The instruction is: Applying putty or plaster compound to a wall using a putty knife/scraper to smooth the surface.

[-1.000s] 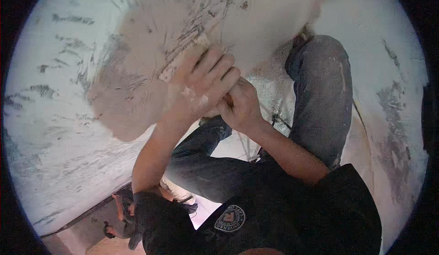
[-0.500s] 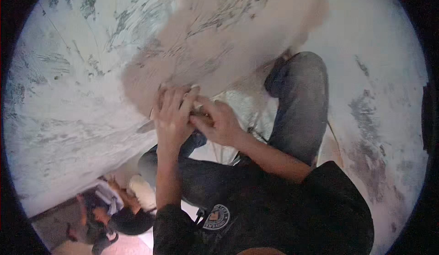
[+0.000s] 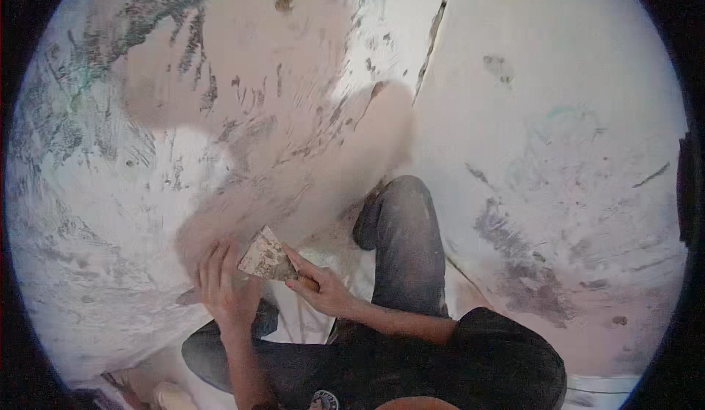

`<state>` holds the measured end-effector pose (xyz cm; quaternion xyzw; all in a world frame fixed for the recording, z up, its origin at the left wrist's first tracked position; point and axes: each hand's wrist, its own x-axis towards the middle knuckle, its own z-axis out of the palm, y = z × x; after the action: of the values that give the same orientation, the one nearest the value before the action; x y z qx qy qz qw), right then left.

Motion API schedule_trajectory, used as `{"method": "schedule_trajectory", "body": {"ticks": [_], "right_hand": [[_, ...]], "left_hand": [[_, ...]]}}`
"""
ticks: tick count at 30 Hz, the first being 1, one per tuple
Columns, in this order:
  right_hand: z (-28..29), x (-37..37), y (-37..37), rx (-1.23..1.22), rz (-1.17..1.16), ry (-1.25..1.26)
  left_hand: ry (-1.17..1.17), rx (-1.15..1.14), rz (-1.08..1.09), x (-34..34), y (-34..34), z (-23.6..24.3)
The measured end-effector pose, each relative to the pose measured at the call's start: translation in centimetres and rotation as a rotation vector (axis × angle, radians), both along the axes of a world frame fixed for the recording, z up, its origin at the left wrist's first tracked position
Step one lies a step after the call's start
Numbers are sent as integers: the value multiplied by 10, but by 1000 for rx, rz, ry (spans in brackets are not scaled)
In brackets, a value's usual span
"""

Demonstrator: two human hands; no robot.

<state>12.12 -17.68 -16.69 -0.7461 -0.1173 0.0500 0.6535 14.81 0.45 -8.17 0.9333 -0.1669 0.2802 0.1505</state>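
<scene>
My right hand (image 3: 321, 290) grips a putty knife (image 3: 268, 257) by its short brownish handle. The flat triangular blade, smeared with pale and brown residue, points up and to the left. Just left of the blade is my left hand (image 3: 224, 289), back toward me, its long fingers bent forward close to the wall (image 3: 176, 182). A thin grey edge (image 3: 189, 296) sticks out beside that hand. What it belongs to is hidden behind the fingers. The blade stands apart from the left hand.
My bent legs in dark trousers (image 3: 411, 256) take up the lower middle. Patchy white and grey plaster covers the wall, with a dark crack (image 3: 433, 39) at the top. Another pale surface (image 3: 529, 189) lies right. A pale rounded object (image 3: 172, 395) shows at the lower left.
My hands, close together before, have drawn apart, and the putty knife blade now shows clearly. The view has shifted, so hands and legs appear lower and further left.
</scene>
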Motion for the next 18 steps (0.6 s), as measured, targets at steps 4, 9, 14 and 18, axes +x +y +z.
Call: {"method": "schedule_trajectory", "body": {"ticks": [4, 9, 14, 18], "right_hand": [[11, -7, 1, 192, 24, 113], [24, -13, 8, 143, -14, 43], [53, -24, 18, -144, 158, 98], [25, -26, 23, -123, 82, -56]], "left_hand": [[103, -468, 37, -6, 3, -2], [474, -1246, -49, -5, -6, -12], [721, -1639, -305, -15, -4, -19], [754, -1758, -336, -19, -8, -21]]}}
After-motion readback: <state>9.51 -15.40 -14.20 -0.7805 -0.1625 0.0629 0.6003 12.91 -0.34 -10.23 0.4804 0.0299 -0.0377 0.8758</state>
